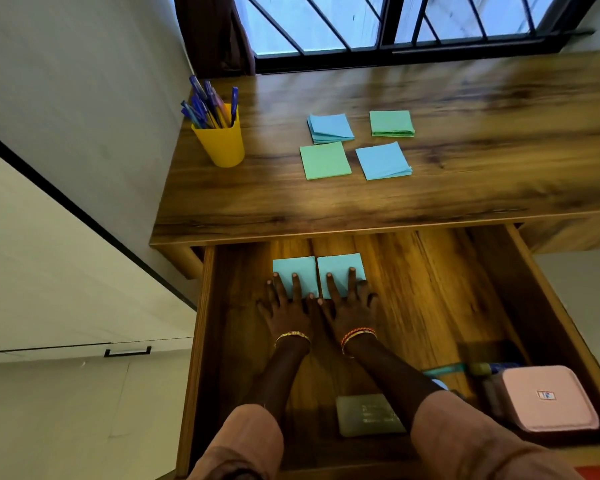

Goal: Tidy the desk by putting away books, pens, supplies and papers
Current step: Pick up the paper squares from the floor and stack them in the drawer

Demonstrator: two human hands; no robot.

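Nearest you are your own sleeves [243, 441], pinkish-brown, with both forearms reaching forward into the open drawer [520, 271]. Your left hand [286, 306] lies flat, fingers straight and spread, pressing down on the left blue pad [297, 268] of sticky notes; there's a gold bangle [292, 336] at that wrist. Your right hand [350, 304] does the same, fingers extended and laid over the right blue pad [342, 266], with orange and gold bangles [358, 334] on that wrist. Neither hand grips anything. The two pads sit side by side, edges touching, on the drawer floor toward its far left part.

Near right in the drawer you've got a pink box [548, 398] with a small label on its lid, a greyish flat case [368, 415] just left of your right forearm, and some blurred blue and teal items [465, 368] beyond the box; I cannot tell what they are.

Up on the desk [465, 188], four more note stacks wait in a two-by-two group: a far blue stack [330, 128], a far green stack [392, 123], a near green stack [325, 160] and a near blue stack [383, 161], all apart from one another. To their left stands a yellow cup [220, 145] full of blue pens [208, 105], upright near the desk's left edge. A barred window [395, 26] runs along the far side.
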